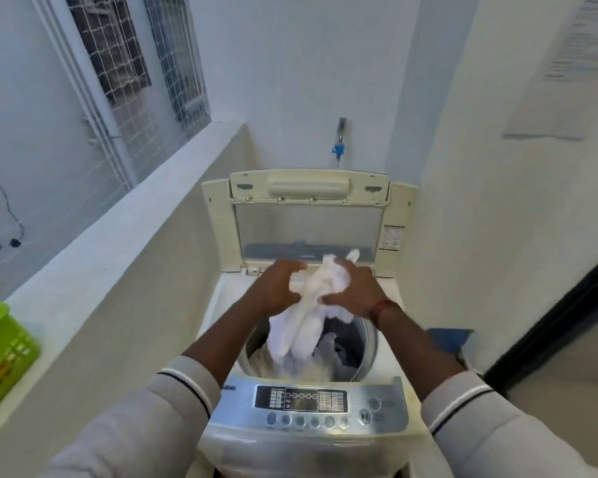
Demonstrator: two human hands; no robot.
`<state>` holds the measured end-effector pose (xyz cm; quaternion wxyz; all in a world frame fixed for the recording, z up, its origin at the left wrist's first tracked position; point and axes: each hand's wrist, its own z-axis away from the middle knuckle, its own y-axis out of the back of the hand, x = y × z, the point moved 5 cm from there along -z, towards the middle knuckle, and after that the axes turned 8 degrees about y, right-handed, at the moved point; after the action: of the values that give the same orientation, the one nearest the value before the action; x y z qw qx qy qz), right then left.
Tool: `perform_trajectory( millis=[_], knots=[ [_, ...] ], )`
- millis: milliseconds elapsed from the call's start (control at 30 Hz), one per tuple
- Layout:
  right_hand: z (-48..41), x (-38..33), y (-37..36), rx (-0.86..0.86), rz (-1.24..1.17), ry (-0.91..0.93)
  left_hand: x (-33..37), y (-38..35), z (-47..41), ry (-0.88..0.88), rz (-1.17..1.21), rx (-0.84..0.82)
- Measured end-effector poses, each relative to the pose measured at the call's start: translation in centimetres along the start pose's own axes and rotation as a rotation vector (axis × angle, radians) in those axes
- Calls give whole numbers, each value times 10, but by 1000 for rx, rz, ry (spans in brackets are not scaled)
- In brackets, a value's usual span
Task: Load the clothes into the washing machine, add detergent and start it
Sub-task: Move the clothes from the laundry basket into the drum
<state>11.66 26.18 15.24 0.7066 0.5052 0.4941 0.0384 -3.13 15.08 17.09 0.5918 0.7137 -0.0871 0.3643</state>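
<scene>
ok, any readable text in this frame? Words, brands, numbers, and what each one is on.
Nothing can be read for certain.
Brand mark, left end of the control panel on the washing machine: blurred, unreadable.
Display legends on that panel: too small.
Sticker beside the open lid, on its right: too small.
Paper notice on the right wall: blurred.

basket [4,353] left of washer [221,305] — tap [339,139] behind

Green crate [0,350] on ledge [118,236], meshed window [135,63], perhaps a tap [339,139]
</scene>
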Motion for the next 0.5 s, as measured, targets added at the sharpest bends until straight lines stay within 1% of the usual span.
perform_trajectory(
  millis=[33, 100, 233, 367, 433, 500],
  knots=[
    [5, 8, -12, -41, 12, -36, -16, -6, 1, 39, -30, -22],
    [9, 19, -29, -68, 14, -80, -40, -13, 4, 97, -59, -31],
    [5, 22, -40, -110, 70, -66, -51, -22, 6, 138, -78, -37],
    [-13, 10, -26, -54, 122, -11, -48, -13, -6, 102, -114, 5],
    [-31, -5, -3, 11, 195, 58, -38, 4, -21, 30, -158, 44],
    [-52, -25, 33, 105, 279, 147, -19, 32, -42, -33, -196, 117]
  ],
)
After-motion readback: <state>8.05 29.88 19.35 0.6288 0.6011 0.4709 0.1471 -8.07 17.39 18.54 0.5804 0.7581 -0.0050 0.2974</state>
